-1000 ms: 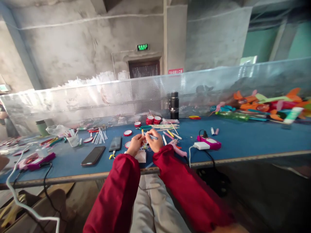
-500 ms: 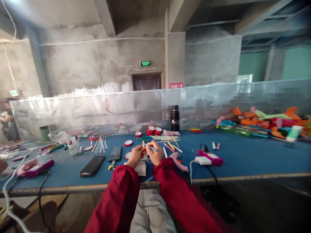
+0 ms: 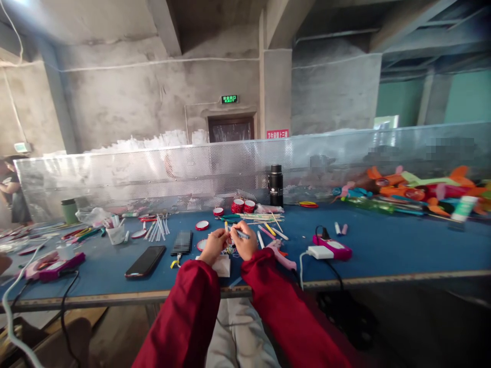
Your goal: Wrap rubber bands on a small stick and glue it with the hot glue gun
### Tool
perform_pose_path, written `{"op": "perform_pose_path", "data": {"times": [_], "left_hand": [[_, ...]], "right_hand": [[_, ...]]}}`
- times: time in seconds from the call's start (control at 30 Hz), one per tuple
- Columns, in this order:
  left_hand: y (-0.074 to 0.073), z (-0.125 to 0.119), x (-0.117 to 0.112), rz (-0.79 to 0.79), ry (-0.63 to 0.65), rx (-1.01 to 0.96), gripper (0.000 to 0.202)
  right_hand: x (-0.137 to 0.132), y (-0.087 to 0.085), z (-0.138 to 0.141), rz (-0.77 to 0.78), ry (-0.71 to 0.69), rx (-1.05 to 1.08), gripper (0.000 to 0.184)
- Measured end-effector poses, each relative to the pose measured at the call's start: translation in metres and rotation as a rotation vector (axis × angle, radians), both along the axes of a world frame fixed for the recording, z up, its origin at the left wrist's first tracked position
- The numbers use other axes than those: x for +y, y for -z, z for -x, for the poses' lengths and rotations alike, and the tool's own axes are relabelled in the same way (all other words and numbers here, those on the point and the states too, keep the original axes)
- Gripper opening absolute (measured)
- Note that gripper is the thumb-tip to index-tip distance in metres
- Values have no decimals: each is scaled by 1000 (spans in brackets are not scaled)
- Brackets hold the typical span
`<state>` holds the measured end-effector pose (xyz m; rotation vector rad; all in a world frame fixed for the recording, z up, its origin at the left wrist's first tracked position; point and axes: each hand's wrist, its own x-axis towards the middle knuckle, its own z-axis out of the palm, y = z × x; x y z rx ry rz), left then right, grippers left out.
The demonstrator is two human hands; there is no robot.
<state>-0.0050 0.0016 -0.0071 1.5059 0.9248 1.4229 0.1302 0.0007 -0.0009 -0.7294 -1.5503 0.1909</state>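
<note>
My left hand (image 3: 215, 245) and my right hand (image 3: 244, 244) meet fingertip to fingertip just above the table. A slim grey-blue pen (image 3: 242, 234) lies across my right hand, gripped by its closed fingers. The fingers of my left hand are pinched together; what they hold is too small to make out. Between the fingertips shows a short piece with a yellow end (image 3: 226, 225). Under the hands are a small tangle of thin coloured bits (image 3: 230, 250) and a pale paper-like block (image 3: 223, 267). A round red-rimmed tin (image 3: 201, 245) sits beside my left hand.
Left of my hands lie a large phone (image 3: 146, 262) and a smaller dark device (image 3: 181, 243) with a cable. To the right are a pink glue gun (image 3: 283, 256) and a purple power strip (image 3: 337, 250). Behind stands a black bottle (image 3: 275, 186) before a perforated metal screen (image 3: 153, 174).
The view has shifted very slightly. Both hands keep the same place and grip, with no clear movement of the pen.
</note>
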Motion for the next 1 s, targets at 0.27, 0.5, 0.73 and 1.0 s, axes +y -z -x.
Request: {"op": "perform_pose_path", "data": {"times": [0.27, 0.5, 0.73, 1.0], "left_hand": [[-3, -1, -3, 11, -1, -14, 58], [-8, -2, -8, 24, 3, -9, 52], [-8, -2, -9, 8, 2, -8, 56], [-4, 0, -4, 11, -1, -9, 54]], "right_hand": [[-1, -2, 0, -4, 50, -1, 16], [-2, -2, 0, 1, 42, -4, 17], [-2, -1, 0, 23, 29, -9, 18], [-1, -2, 0, 22, 50, -8, 18]]}}
